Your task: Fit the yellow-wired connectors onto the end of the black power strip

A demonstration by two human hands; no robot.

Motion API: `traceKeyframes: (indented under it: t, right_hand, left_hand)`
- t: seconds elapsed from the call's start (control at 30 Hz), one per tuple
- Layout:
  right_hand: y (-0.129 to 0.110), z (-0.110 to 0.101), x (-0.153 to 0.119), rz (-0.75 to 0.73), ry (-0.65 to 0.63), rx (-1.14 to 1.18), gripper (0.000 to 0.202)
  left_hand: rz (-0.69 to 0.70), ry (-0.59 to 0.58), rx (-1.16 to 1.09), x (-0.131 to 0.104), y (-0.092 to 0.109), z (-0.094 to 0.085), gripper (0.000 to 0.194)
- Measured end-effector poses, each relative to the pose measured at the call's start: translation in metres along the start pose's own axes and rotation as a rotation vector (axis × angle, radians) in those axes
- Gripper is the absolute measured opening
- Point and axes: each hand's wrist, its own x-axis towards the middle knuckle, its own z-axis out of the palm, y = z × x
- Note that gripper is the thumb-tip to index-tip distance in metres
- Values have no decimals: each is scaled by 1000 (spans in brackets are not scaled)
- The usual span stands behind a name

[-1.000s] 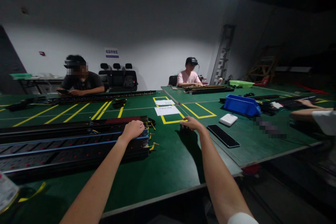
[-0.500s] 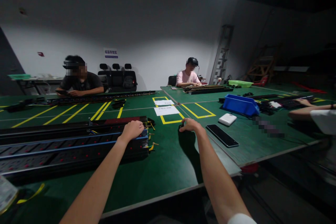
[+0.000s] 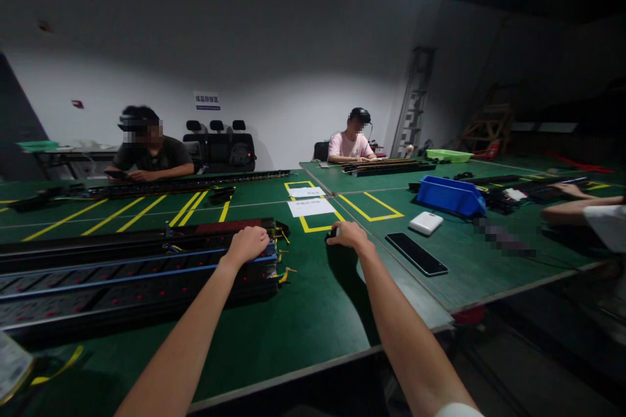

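One left grip (image 3: pixel 249 244): half-curled over black power strips (image 3: pixel 147 288); hold cannot be told.
Right grip (image 3: pixel 347 234): part-closed, small dark object (image 3: pixel 334 232) apparently held.
Gap to strips: narrowed by right grip's shift.

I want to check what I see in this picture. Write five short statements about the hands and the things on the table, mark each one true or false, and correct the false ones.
1. The left hand rests on the long black strips. True.
2. The right hand touches the smartphone. False: it is apart from it, at a small dark object.
3. The white power bank lies between the smartphone and the blue bin. True.
4. The smartphone lies inside the blue bin. False: it lies flat on the green table.
5. Sheets of white paper lie to the left of the smartphone. True.
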Motion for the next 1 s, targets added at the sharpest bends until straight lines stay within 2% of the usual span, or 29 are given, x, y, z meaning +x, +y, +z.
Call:
traceKeyframes:
  t: [0.1, 0.2, 0.3, 0.4, 0.47, 0.57, 0.67, 0.83, 0.93, 1.0]
  right_hand:
    - [0, -1, -2, -10, -6, -14, 53]
    - [-11, 1, -6, -54, 84, -28, 62]
    - [-36, 8, -9, -208, 217, 31, 52]
    - [-69, 23, -12, -418, 275, 143, 46]
    - [-89, 35, -12, -551, 249, 172, 50]
    - [-109, 51, -7, -629, 203, 180, 47]
    - [-115, 58, -3, -628, 195, 187, 44]
    - [-112, 52, -1, -551, 237, 218, 39]
    - [-107, 45, 0, -420, 282, 318, 38]
    - [-100, 40, 3, -268, 339, 422, 34]
  left_hand:
    - [-3, -2, 2, 0, 1, -1, 34]
    - [-7, -8, -4, -1, 2, -2, 33]
    - [-10, -13, -8, -1, 2, -3, 33]
    - [-16, -10, -12, -1, 1, -2, 33]
    - [-16, -6, -12, -1, 1, -1, 33]
    - [-6, 3, -6, -1, 1, 0, 34]
    - [-11, 1, -5, -1, 2, 0, 34]
    - [-26, -12, -12, 0, 2, -1, 32]
    - [-19, -16, -8, 0, 2, -2, 34]
    - [-16, -19, -8, 0, 2, -2, 34]
